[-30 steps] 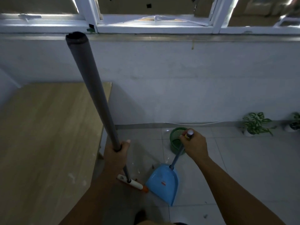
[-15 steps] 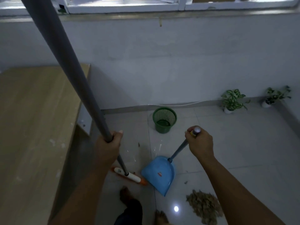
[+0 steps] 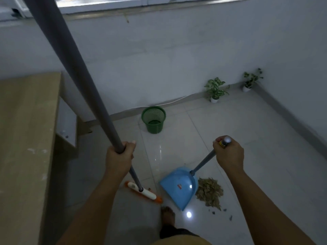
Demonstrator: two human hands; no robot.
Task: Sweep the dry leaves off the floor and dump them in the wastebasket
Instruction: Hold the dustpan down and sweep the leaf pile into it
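Fingers of your left hand (image 3: 118,159) wrap the broom (image 3: 141,191) pole; your right hand (image 3: 229,155) grips the dustpan (image 3: 178,186) handle's top. Leaves (image 3: 208,191) lie heaped beside the pan, wastebasket (image 3: 153,119) well apart. They look light, brittle: sweep gently.

i see glossy floor tiles (image 3: 230,138) throwing back glare, a smooth blue plastic dustpan (image 3: 178,187), a green plastic mesh wastebasket (image 3: 153,119), a matt wood-grain table (image 3: 26,129) and dry, crumpled leaves (image 3: 209,191)
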